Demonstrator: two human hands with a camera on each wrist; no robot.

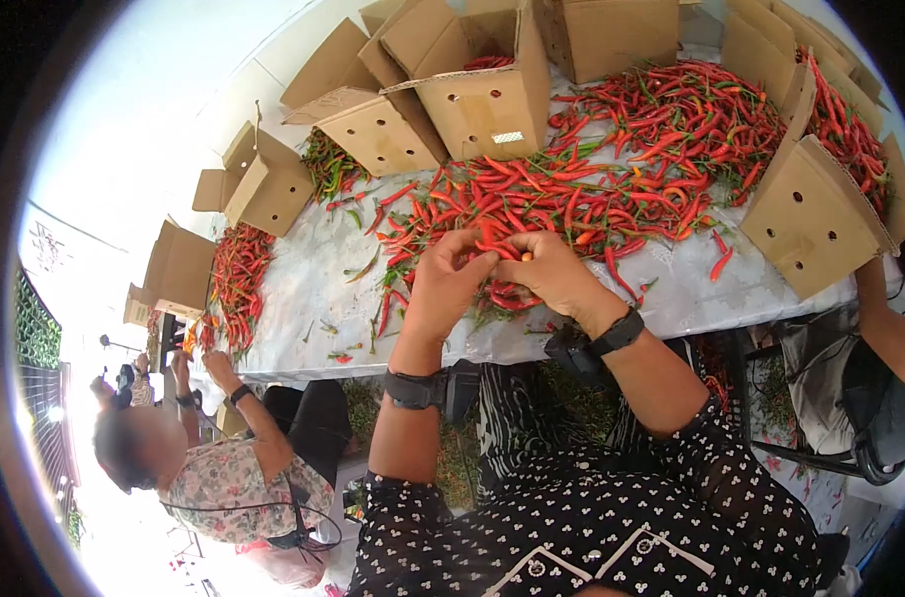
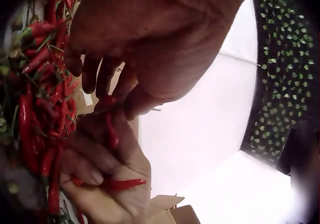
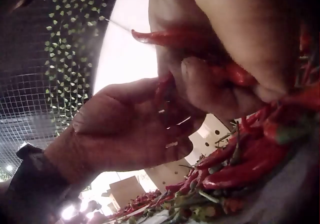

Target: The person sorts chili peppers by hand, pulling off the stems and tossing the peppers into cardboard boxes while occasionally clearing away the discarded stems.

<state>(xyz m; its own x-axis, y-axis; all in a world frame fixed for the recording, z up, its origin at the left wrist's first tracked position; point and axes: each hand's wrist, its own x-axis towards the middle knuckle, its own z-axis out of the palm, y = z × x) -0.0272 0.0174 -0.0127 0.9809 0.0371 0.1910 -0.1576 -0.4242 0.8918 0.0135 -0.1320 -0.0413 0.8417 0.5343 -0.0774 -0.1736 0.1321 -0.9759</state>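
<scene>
Both hands meet over the near edge of a heap of red chilies [image 1: 532,194]. My left hand [image 1: 443,284] pinches the stem end of a red chili [image 2: 111,131] between thumb and fingers, its other fingers hanging down. Against that same chili are the fingertips of my right hand [image 1: 562,274]. Within the right hand's curled fingers lie more red chilies, one poking out beside the palm as a red tip [image 2: 125,184]. From the right wrist, a chili's pointed end [image 3: 147,36] sticks out past the right hand. Part of the held bunch is hidden by the fingers.
Cardboard boxes [image 1: 482,109] line the table's back, and a box of chilies [image 1: 811,224] stands at the right. Loose stems and chilies lie on the pale tablecloth [image 1: 303,289]. Another person [image 1: 244,478] works at the left; a further person's arm [image 1: 890,328] shows at the right.
</scene>
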